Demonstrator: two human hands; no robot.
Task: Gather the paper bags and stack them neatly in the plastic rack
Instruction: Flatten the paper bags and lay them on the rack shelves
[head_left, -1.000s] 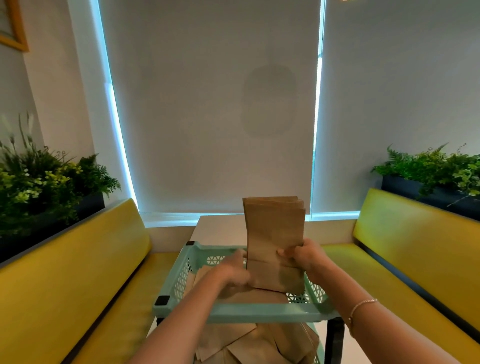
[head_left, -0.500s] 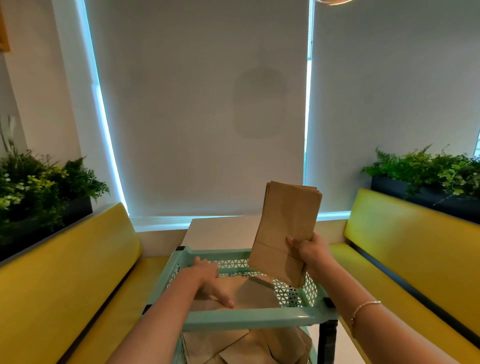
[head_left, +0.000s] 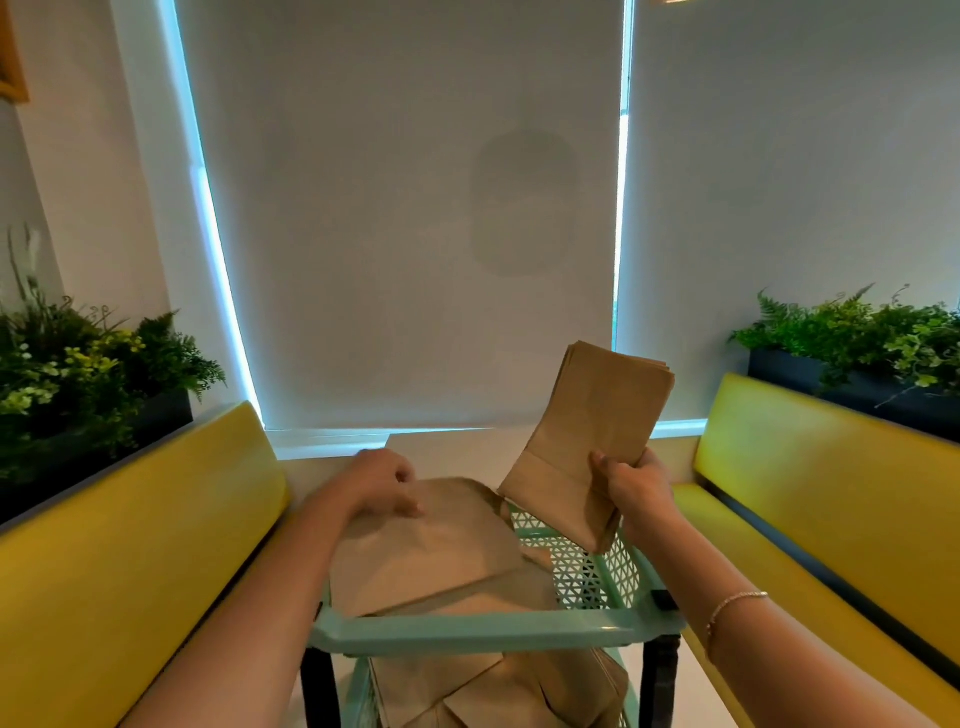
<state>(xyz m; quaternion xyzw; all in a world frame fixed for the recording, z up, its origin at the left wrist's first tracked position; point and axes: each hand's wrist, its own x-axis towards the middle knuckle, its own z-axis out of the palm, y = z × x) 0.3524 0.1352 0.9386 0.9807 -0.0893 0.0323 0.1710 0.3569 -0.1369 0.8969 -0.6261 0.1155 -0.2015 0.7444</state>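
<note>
Holding a stack of paper bags (head_left: 597, 441) tilted above the mint plastic rack (head_left: 488, 631), right hand (head_left: 631, 486) clenched around it | left hand (head_left: 382, 480) grasping a loose bag (head_left: 426, 551) in the top tier | more bags below

Two bare forearms enter from the lower edge, with no sleeves visible as far as the frame shows. The left hand (head_left: 382, 480) carries no ring or watch. The right hand (head_left: 631, 486) is likewise unadorned; its wrist bears a thin, pale bracelet (head_left: 735, 603), apparently a fine chain or beaded strand, though detail is too small to confirm.
</note>
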